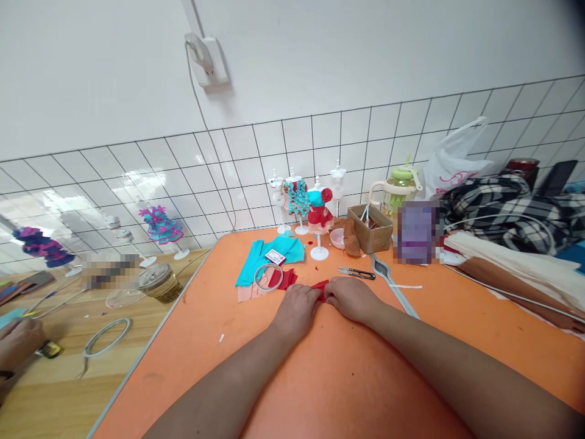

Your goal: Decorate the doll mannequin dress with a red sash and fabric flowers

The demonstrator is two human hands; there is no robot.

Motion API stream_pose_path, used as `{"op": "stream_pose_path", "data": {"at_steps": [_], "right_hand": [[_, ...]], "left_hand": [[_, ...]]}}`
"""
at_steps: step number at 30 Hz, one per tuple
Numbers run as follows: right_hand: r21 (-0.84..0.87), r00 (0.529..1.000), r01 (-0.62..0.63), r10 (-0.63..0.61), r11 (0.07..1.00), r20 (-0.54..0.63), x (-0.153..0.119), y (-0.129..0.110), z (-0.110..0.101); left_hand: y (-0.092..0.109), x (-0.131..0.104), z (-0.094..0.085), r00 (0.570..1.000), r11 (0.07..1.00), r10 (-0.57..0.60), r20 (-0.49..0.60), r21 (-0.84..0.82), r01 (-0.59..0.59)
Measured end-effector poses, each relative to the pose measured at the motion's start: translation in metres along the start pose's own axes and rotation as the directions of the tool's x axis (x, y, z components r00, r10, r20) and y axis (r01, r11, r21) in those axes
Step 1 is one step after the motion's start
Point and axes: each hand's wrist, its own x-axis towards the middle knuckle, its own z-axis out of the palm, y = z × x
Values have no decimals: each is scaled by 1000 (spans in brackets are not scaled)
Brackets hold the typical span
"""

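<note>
Forearms point(219, 381), hands point(298, 310), red fabric point(323, 289) between them

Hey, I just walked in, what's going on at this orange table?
A person's left hand and right hand hold a small red fabric piece between their fingers, low over the orange tabletop. Just beyond lie folded turquoise fabric and black-handled metal thread snips. Behind stands a white miniature dress form wearing a turquoise-and-red outfit. At far left, another person's hand is at the pale wooden table.
</note>
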Motion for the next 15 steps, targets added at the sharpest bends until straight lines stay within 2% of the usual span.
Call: {"op": "stream_pose_path", "data": {"at_steps": [5,9,15], "right_hand": [[13,1000,1,-1,1000,-29,1,1,-2],[-11,1000,1,-1,1000,20,1,0,-3],[-13,1000,5,-4,1000,17,1,-1,-2]], "left_hand": [[-2,-1,2,999,999,34,10,22,-34],[-2,-1,3,998,999,40,-38,4,-39],[-2,0,0,999,999,42,1,30,-42]]}}
